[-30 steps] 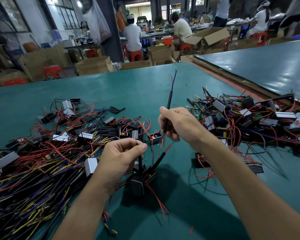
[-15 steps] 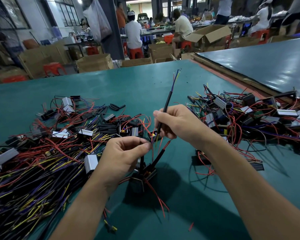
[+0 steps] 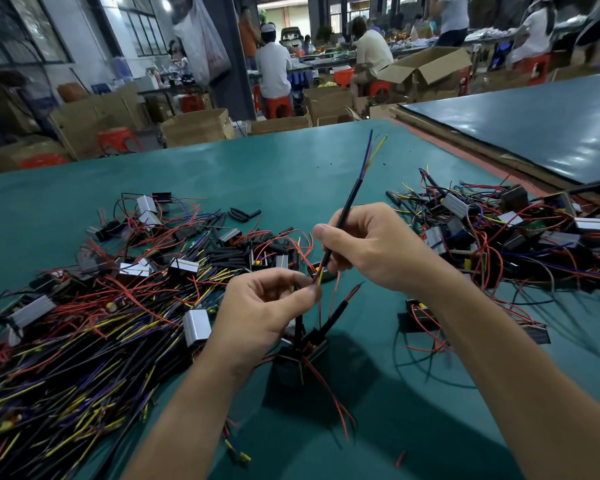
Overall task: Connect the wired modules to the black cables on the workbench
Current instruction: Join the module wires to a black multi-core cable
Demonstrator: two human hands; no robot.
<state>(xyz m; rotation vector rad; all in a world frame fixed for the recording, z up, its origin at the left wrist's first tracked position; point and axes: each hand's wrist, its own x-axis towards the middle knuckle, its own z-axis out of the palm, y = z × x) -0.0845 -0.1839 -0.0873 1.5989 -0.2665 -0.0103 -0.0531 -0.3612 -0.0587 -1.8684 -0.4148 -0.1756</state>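
My right hand (image 3: 371,247) grips a black cable (image 3: 349,202) that slants up and away, with blue and yellow wire ends fanning from its top. Red and yellow leads stick out of the cable's lower end, where my left hand (image 3: 267,306) pinches thin wires between thumb and fingertips. Below my hands hangs a small black wired module (image 3: 291,362) with red leads and a short black sleeve, just above the green workbench (image 3: 274,174). My left hand hides part of the module.
A heap of black cables with yellow, blue and red ends (image 3: 66,358) covers the left of the bench, with silver modules (image 3: 196,327) among them. A pile of wired modules (image 3: 499,233) lies at the right. Cardboard boxes and seated people are beyond the far edge.
My right hand has drawn the cable's lower end closer to my left hand's fingertips. The cable leans a little more to the right. The module stays below my hands.
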